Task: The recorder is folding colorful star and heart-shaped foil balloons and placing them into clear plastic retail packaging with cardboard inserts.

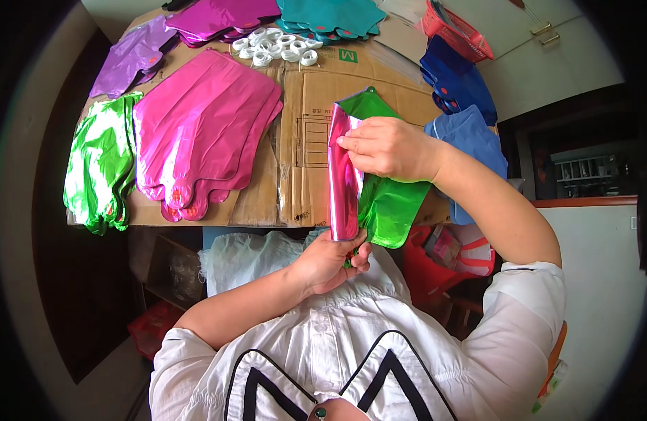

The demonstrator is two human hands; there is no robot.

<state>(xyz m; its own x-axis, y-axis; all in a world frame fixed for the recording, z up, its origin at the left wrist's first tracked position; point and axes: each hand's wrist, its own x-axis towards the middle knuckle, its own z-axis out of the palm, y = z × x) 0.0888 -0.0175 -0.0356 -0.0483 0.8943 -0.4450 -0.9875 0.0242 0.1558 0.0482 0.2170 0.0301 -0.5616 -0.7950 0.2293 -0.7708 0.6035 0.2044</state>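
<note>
A folded pink foil balloon (343, 203), flat and shiny, stands out over the table's near edge in front of me. Behind it, partly covered, is a flat green foil balloon (392, 214). My left hand (332, 261) is closed round the lower end of the pink foil, with a bit of crumpled green showing by its fingers. Higher up, my right hand (393, 149) pinches the pink foil's right edge between thumb and fingers. To the left lies a stack of flat pink foil balloons (200, 119) with scalloped ends.
Flattened cardboard (306, 84) covers the table. Around it lie green foil balloons (99, 158), purple ones (130, 59), magenta ones (221, 17), teal ones (330, 15), dark blue ones (456, 77) and light blue ones (470, 144). White ribbon rolls (274, 45) sit at the back, near a red basket (456, 31).
</note>
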